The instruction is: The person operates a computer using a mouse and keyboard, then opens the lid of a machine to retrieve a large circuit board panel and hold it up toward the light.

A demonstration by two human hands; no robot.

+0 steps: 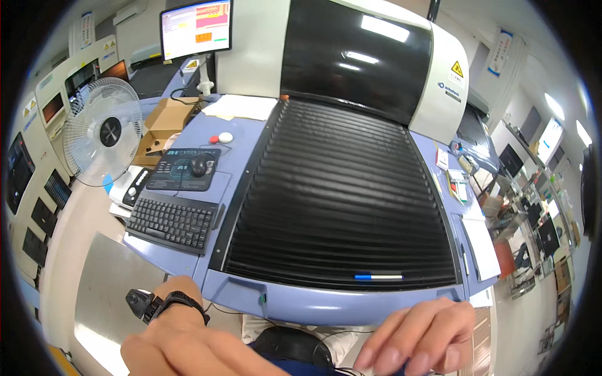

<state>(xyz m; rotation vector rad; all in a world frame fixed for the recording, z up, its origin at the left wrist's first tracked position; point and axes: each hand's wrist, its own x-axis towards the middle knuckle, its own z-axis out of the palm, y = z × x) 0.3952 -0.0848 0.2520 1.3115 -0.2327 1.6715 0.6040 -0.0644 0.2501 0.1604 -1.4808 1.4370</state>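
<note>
My left hand (188, 348) is low in the picture, left of the middle, its back turned up. A black strap with a small device (157, 303) circles that wrist. Its fingers run off the lower edge, so their tips are hidden. At the lower right, my right hand (426, 335) hangs with loosely bent, parted fingers and nothing visible in them. Both hands are in front of the machine's blue-grey front edge (326, 307), apart from each other. Nearest to my right hand, a white marker with a blue cap (379, 277) lies on the ribbed black bed (338, 207).
Left of the bed are a black keyboard (170, 221), a mouse (200, 165) on a dark pad, an open cardboard box (166, 119) and a standing fan (103, 131). A monitor (195, 28) stands behind. White papers (480, 247) lie on the right ledge. A dark cover (357, 59) rises at the back.
</note>
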